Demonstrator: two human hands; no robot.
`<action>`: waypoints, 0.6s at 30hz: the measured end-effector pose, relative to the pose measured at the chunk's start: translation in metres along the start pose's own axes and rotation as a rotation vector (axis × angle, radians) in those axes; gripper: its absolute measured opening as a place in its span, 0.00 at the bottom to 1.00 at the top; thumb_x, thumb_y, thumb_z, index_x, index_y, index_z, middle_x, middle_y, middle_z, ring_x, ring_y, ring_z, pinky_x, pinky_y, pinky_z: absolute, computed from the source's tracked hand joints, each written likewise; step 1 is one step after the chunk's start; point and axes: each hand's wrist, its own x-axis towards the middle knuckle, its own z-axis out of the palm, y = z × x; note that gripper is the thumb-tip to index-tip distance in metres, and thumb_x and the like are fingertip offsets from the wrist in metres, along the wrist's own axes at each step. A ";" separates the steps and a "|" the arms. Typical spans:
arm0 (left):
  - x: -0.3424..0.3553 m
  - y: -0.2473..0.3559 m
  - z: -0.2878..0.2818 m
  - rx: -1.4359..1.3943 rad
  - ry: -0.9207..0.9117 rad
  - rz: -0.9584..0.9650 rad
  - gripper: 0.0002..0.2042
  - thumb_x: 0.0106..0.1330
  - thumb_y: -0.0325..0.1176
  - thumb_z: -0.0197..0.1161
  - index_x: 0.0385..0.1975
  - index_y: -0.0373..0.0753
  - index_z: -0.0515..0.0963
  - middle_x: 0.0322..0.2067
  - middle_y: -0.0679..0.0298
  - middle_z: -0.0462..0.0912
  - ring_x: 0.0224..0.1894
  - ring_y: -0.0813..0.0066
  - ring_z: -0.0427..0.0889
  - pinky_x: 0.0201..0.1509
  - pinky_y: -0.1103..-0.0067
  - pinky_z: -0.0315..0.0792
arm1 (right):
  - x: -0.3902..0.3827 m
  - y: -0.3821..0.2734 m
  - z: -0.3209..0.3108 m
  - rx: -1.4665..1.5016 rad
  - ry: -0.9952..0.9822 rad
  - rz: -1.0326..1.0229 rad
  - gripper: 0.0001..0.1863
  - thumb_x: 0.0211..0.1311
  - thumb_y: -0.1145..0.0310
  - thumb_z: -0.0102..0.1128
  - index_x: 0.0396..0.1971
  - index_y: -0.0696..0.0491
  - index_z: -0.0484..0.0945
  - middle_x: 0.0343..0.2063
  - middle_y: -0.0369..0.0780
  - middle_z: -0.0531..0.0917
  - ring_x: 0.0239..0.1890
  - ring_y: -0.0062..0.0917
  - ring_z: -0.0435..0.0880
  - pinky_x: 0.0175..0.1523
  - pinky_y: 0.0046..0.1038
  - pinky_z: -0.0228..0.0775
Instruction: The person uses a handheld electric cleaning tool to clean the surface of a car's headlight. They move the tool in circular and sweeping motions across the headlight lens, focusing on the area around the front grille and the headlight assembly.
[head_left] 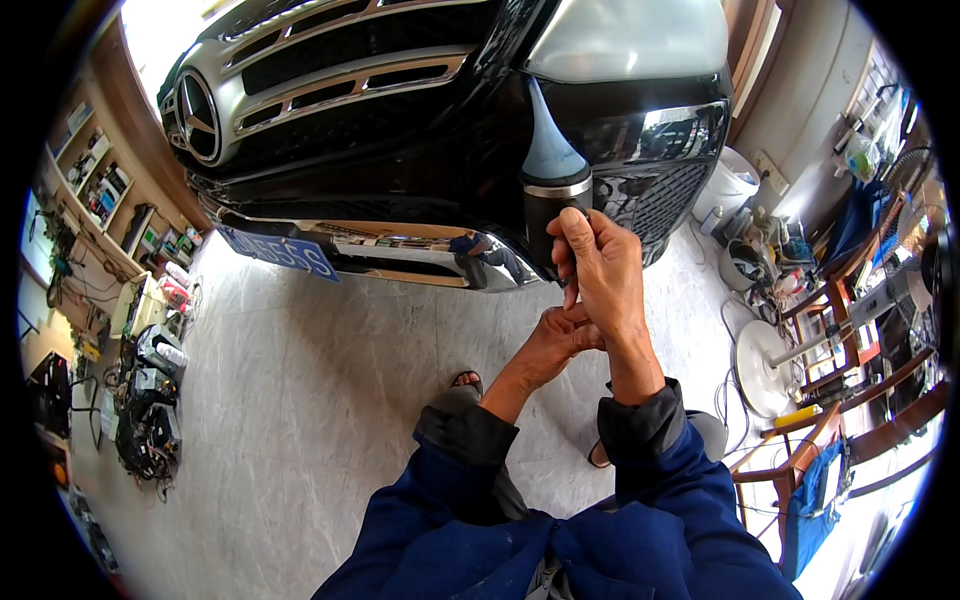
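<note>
My right hand (603,270) is closed around the handle side of a black cup (546,212) with a silver rim. A bluish translucent spout (550,140) rises from the cup and narrows upward, its tip at the lower edge of a cloudy headlight (628,42). Just below and left of the right hand, my left hand (552,348) is closed, its fingers curled by the right wrist. Whatever those fingers may hold is hidden. Behind the cup is the black front bumper (430,190) of a car.
The car's grille (350,60) and blue number plate (278,252) are at upper left. A white bucket (728,190), a round fan base (765,368) and wooden chairs (800,450) stand at right, cables near them. Car parts (150,410) lie on the left floor near shelves (100,180).
</note>
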 end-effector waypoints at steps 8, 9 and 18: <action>0.002 0.000 0.002 -0.047 -0.005 -0.005 0.18 0.63 0.42 0.76 0.50 0.43 0.87 0.40 0.67 0.91 0.46 0.74 0.88 0.57 0.73 0.82 | 0.002 0.003 -0.001 0.006 -0.004 -0.002 0.19 0.78 0.59 0.58 0.36 0.62 0.83 0.21 0.34 0.81 0.22 0.13 0.75 0.26 0.18 0.67; 0.002 0.000 0.002 -0.051 -0.008 -0.006 0.18 0.62 0.42 0.76 0.50 0.44 0.87 0.40 0.67 0.91 0.46 0.74 0.88 0.57 0.73 0.82 | 0.002 0.003 -0.001 -0.002 -0.001 0.007 0.19 0.78 0.59 0.58 0.36 0.62 0.83 0.21 0.34 0.81 0.22 0.13 0.75 0.26 0.18 0.67; 0.005 -0.002 0.004 -0.040 -0.003 -0.004 0.20 0.60 0.47 0.76 0.50 0.46 0.88 0.41 0.67 0.91 0.47 0.75 0.89 0.58 0.71 0.83 | 0.002 0.000 -0.002 -0.033 0.004 -0.005 0.19 0.78 0.59 0.58 0.36 0.62 0.83 0.20 0.35 0.81 0.21 0.13 0.75 0.24 0.18 0.67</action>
